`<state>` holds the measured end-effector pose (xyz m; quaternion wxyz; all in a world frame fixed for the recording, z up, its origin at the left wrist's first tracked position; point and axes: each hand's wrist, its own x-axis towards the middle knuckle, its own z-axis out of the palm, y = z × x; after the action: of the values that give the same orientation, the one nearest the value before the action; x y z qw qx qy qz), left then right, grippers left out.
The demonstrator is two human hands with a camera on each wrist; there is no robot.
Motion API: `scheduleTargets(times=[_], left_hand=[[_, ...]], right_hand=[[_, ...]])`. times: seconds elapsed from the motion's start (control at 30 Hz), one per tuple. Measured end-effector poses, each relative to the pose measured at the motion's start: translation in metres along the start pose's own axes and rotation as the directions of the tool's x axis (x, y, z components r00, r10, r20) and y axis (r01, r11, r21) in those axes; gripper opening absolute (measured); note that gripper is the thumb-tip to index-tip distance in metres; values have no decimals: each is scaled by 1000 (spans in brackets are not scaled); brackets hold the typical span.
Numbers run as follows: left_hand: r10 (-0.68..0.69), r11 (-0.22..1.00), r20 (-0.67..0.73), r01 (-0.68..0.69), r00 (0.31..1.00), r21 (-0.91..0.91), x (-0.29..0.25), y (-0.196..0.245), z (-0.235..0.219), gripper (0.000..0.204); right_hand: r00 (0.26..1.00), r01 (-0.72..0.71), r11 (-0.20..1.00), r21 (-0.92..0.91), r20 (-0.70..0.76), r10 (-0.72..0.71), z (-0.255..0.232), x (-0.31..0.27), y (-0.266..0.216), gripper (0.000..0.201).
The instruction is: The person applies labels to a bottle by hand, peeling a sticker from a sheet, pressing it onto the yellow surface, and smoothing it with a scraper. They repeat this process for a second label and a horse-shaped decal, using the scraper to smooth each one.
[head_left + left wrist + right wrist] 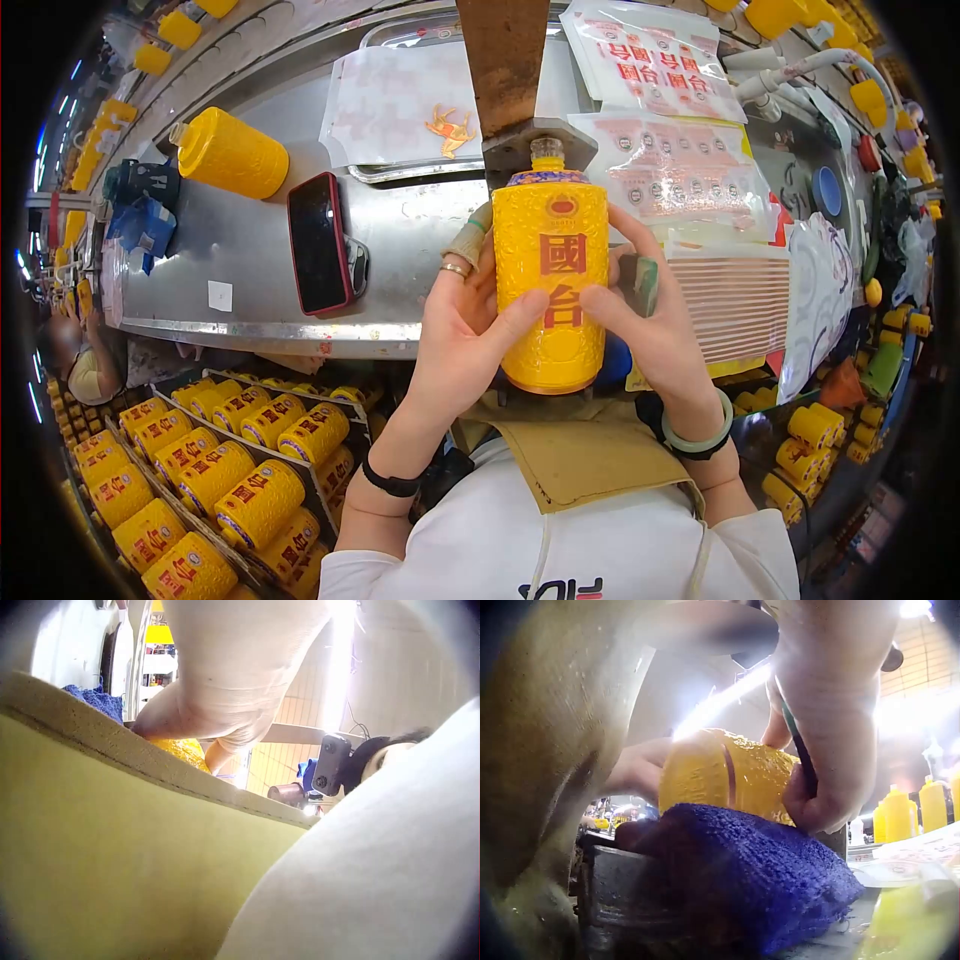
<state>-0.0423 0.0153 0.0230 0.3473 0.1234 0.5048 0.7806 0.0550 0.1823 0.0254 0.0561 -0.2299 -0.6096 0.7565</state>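
Note:
A yellow textured bottle (550, 355) with red characters down its front lies between both hands, its clear neck pointing away from me at a metal bracket (520, 145). My left hand (455, 325) grips its left side, thumb across the front beside the lower character. From the other side my right hand (665, 330) holds it, with that thumb on the same character. Finger covers (646, 285) are worn on both hands. In the right wrist view, a blue cloth (772, 870) bunches under the bottle. The left wrist view mostly shows apron and sleeve, with a sliver of bottle (185, 753).
On the metal bench lie another yellow bottle (232, 153), a phone (320, 240) and a tray with a decal sheet (395, 105). Printed decal sheets (665, 170) are stacked at right. Crates of yellow bottles (215, 470) stand at lower left. A wooden post (503, 70) rises ahead.

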Motion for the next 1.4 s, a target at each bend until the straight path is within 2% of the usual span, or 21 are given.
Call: scheduleTargets(times=[0.37,0.43,0.53,0.73,1.1,1.17,1.23,1.27,1.3,1.33,1.4], left_hand=[[-9,1000,-8,9,1000,-13,1,-1,-2,76],[-45,996,-24,43,999,-79,0,0,-3,79],[3,1000,12,-3,1000,-3,-3,-3,-1,83],[6,999,-5,-6,1000,34,-3,-4,1,83],[-18,1000,-1,18,1000,-15,-2,-2,1,87],[-18,1000,-11,18,1000,-11,-3,-2,2,87],[75,988,14,-77,997,131,-4,-7,4,89],[85,988,15,-86,996,130,-2,-6,7,89],[81,987,7,-81,997,135,-2,-6,10,89],[76,987,-2,-75,997,140,-4,-5,13,89],[50,991,-6,-49,999,121,-5,-3,14,89]], right_hand=[[1000,-1,1000,-16,1,1,0,-1,0,79],[1000,14,1000,-26,13,-13,-1,-1,0,79],[999,30,999,-44,15,-30,-1,0,2,80],[1000,11,999,-30,12,-11,-1,0,2,81],[999,29,999,-32,15,-29,-4,1,4,82],[996,80,976,-201,58,-69,-10,4,-6,70],[998,62,982,-180,44,-55,-15,3,-31,64],[999,45,986,-158,30,-41,-16,4,-42,58],[980,180,937,-301,-30,-197,-10,6,-46,45],[980,180,936,-302,-27,-197,-9,7,-51,45],[882,449,685,-574,160,-444,-10,11,-65,35]])
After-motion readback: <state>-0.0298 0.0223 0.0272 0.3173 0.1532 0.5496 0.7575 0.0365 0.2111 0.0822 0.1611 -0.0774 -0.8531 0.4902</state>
